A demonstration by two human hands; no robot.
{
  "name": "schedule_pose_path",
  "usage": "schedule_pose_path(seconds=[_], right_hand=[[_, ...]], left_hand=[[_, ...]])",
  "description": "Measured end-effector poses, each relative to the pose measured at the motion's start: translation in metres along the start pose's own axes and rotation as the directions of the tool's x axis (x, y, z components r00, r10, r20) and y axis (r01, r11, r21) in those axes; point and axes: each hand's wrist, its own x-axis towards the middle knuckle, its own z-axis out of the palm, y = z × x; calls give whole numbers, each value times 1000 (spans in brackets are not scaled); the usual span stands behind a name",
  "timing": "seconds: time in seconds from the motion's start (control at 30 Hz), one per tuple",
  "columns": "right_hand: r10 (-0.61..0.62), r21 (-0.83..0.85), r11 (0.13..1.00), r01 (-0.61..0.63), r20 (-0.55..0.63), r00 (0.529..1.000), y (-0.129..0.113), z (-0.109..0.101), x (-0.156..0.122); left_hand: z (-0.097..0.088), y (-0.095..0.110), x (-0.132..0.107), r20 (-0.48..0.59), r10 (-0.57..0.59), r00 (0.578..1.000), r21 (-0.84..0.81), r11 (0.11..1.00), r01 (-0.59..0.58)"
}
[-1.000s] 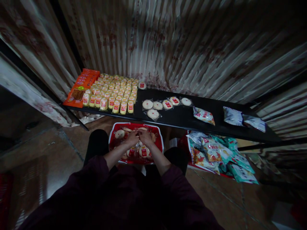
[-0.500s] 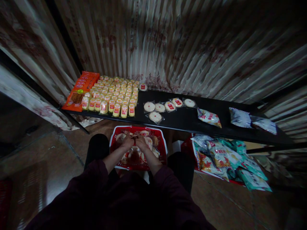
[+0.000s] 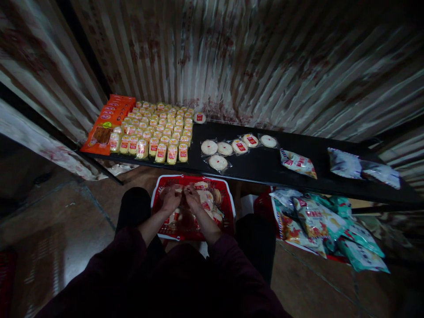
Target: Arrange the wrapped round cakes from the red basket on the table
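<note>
A red shopping basket with a white rim stands between my knees, holding several round pale cakes in clear wrappers. My left hand reaches into its left half, fingers curled around the edge of a wrapped round cake. Close beside it, my right hand has its fingers bent in at the same cake's other side. Dim light and the backs of my hands hide most of the held cake. Above the basket, more wrapped round cakes lie on a black shelf.
Yellow wrapped small cakes stand in rows on the shelf's left, beside an orange packet. Farther right lie a printed snack bag and silvery bags. A second red basket holds several snack bags. A striped curtain hangs behind.
My hands have moved slightly apart in the basket, the left one shifting left, and a pale cake now shows between them. The view has shifted a little.
</note>
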Motion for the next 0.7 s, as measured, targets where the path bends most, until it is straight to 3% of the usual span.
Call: schedule_pose_path(seconds=[0.1, 0.17, 0.27, 0.37, 0.47, 0.6, 0.7], right_hand=[[-54, 124, 991, 55, -11, 998, 3, -10, -14], [-104, 188, 976, 113, -57, 993, 6, -19, -23], [-121, 203, 968, 151, -152, 981, 9, -34, -33], [-105, 222, 965, 141, -167, 980, 4, -48, -41], [-117, 263, 954, 143, -115, 986, -4, -60, -51], [-171, 279, 947, 162, 9, 985, -4, -67, -62], [-181, 252, 953, 166, 38, 983, 5, -66, -62]], left_hand=[[2, 2, -19, -26, 39, 999, -23, 999, -40], [5, 4, -34, -5, 124, 992, -68, 990, -124], [9, 7, -52, -13, 224, 974, -164, 961, -223], [11, 8, -57, -76, 236, 969, -272, 930, -247], [12, 6, -53, -73, 139, 988, -383, 910, -157], [15, -1, -50, 62, -78, 995, -523, 847, 99], [18, -6, -52, 114, -74, 991, -496, 860, 121]])
